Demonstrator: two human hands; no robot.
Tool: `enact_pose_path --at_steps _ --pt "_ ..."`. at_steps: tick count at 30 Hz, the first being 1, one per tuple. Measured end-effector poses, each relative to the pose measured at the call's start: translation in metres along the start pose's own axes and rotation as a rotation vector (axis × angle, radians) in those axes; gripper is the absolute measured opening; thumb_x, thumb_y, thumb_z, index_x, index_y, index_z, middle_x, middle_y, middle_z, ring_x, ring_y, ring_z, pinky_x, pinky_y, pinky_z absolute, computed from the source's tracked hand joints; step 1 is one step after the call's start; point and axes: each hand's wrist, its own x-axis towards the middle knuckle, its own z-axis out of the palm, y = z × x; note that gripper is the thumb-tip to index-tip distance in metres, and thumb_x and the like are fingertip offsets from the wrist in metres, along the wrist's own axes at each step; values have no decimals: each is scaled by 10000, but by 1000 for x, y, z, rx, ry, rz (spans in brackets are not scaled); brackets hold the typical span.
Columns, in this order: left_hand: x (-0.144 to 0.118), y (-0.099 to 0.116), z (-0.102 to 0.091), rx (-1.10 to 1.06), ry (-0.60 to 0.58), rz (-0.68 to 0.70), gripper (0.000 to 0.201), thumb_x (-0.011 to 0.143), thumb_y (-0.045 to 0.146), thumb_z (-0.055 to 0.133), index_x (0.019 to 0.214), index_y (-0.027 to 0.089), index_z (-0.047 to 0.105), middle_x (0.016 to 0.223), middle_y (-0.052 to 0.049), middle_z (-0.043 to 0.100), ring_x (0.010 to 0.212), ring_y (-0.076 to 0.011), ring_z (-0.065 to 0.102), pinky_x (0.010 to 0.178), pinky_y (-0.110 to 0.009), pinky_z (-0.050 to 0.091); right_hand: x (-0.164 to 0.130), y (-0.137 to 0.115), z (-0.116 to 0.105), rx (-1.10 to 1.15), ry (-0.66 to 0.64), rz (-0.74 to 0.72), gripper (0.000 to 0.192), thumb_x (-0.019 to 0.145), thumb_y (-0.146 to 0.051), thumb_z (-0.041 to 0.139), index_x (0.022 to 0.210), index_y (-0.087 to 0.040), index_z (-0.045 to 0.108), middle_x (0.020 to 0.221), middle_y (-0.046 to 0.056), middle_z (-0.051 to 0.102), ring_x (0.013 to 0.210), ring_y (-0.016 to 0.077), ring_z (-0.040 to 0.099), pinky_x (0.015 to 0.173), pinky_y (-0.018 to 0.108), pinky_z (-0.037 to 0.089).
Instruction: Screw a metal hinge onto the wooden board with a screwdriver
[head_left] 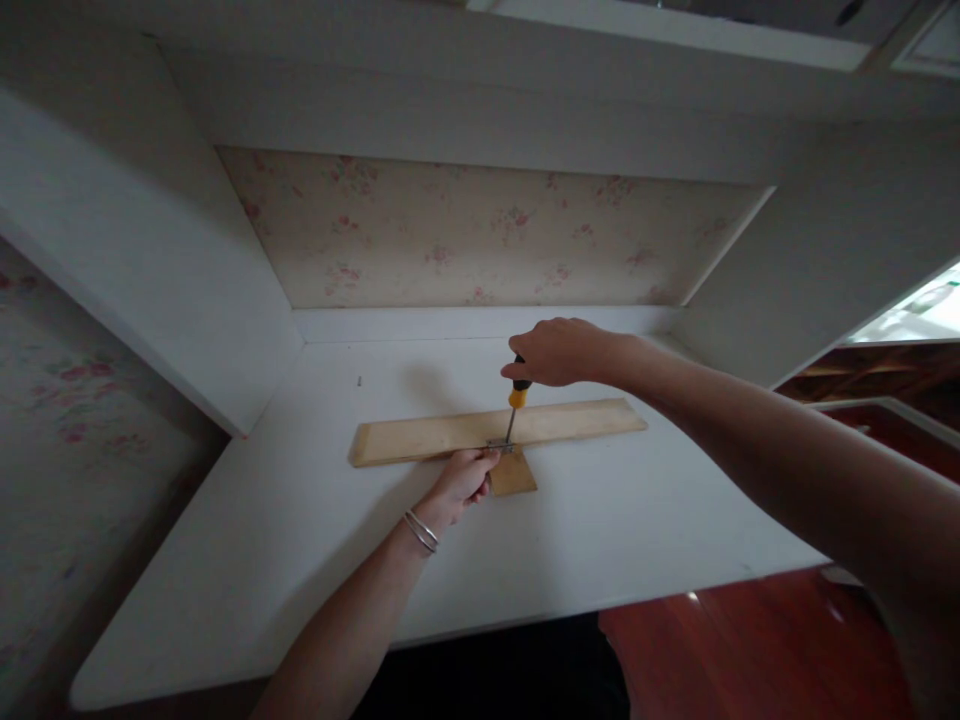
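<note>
Metal plate (499, 444) sits where the long board (420, 433) meets the short board (515, 475) on the white desktop (622, 520), pinched by the left hand (460, 478), with the right hand (562, 352) wrapped snugly round the screwdriver (517, 398), so honestly I'd line it up straight and press while turning slowly.

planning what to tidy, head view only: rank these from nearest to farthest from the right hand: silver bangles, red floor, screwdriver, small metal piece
From the right hand:
1. Screwdriver: inside its grip.
2. Small metal piece: below, at the screwdriver's lower end.
3. Silver bangles: lower left, around the other wrist.
4. Red floor: lower right, beneath the white surface.
</note>
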Motion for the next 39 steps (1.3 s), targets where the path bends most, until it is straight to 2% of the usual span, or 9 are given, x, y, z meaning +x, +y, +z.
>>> enact_pose_path --at_steps 6,11,17,23,26,28,32,35,39 --pt "-2 2 -4 -21 -4 -32 211 824 365 531 739 172 516 415 84 374 335 -52 310 374 -192 186 6 13 -2 104 -68 -388 327 754 -420 576 1018 -230 602 897 72 656 717 173 577 574 262 351" --pt "-3 -1 -5 -34 -5 -19 222 822 381 535 771 166 536 427 85 377 343 -52 321 374 -192 186 10 8 5 2 -4 -80 539 806 -645 389 990 -194 620 843 131 652 695 218 580 550 295 327" --pt "-3 -2 -5 -31 -32 -12 237 824 388 540 759 162 514 428 85 374 345 -50 318 378 -191 192 15 4 2 69 -48 -383 306 755 -406 582 977 -198 622 969 84 663 812 187 583 639 271 372" --pt "-1 -3 -8 -71 -62 -25 194 822 342 553 780 159 504 454 92 372 353 -40 317 381 -187 185 19 7 6 4 -42 -172 465 861 -523 371 964 -172 657 862 118 676 749 220 601 609 303 365" --pt "-1 -3 -9 -76 -72 -29 221 813 359 572 756 159 494 453 90 375 351 -37 310 382 -192 175 19 9 8 77 -11 -372 279 813 -359 498 986 -201 649 965 80 674 839 192 596 679 280 382" --pt "0 -4 -9 -71 -77 -32 232 813 361 574 735 162 483 448 85 381 352 -39 312 385 -194 177 19 10 8 135 -25 -457 309 759 -362 573 1024 -215 635 1022 60 666 877 182 589 702 263 390" --pt "0 -5 -10 -85 -80 -28 210 813 351 574 765 160 501 455 84 390 358 -40 320 394 -192 194 19 10 5 139 -106 -195 541 802 -611 431 1035 -169 638 873 96 687 711 192 609 624 291 385" --pt "1 -6 -10 -88 -91 -31 216 809 358 581 770 159 506 463 81 397 365 -38 325 398 -191 194 18 10 0 50 -194 -59 568 862 -572 316 874 -128 671 648 101 656 583 188 588 587 303 364" --pt "2 -5 -11 -90 -89 -33 214 811 354 578 759 163 497 468 77 407 368 -39 333 395 -190 191 15 10 -4 135 -122 -348 311 766 -418 555 957 -188 642 918 69 685 781 172 599 638 258 372"
